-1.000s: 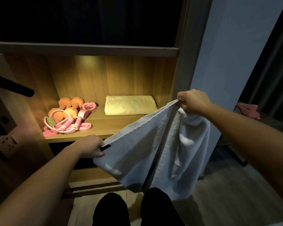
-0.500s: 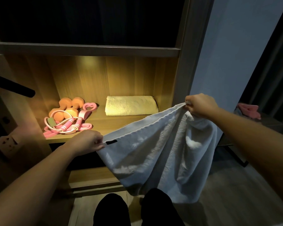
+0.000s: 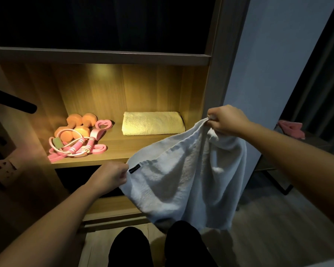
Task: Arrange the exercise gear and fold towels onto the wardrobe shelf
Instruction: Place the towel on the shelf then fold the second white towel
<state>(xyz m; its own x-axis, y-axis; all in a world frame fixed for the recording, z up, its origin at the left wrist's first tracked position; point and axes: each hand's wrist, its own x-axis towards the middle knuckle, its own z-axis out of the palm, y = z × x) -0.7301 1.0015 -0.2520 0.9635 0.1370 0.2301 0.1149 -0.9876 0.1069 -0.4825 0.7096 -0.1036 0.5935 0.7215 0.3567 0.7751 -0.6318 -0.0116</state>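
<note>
One white towel (image 3: pixel 181 180), one yellow towel (image 3: pixel 152 123), two orange dumbbells (image 3: pixel 88 120), one pink tangle of exercise cords (image 3: pixel 75 148).

Both bare forearms reach forward from the near edge. The left hand (image 3: pixel 109 177) sits low and near, left of centre, knuckles up, its fingers curled and pinching a corner of the white towel (image 3: pixel 185 180). The left forearm runs back diagonally to the near left corner. The right hand (image 3: pixel 227 120) is higher and farther, right of centre, its fingers bunched round the towel's other top corner. Its wrist is straight, and the right forearm slopes down to the near right edge. The hands are well apart.
</note>
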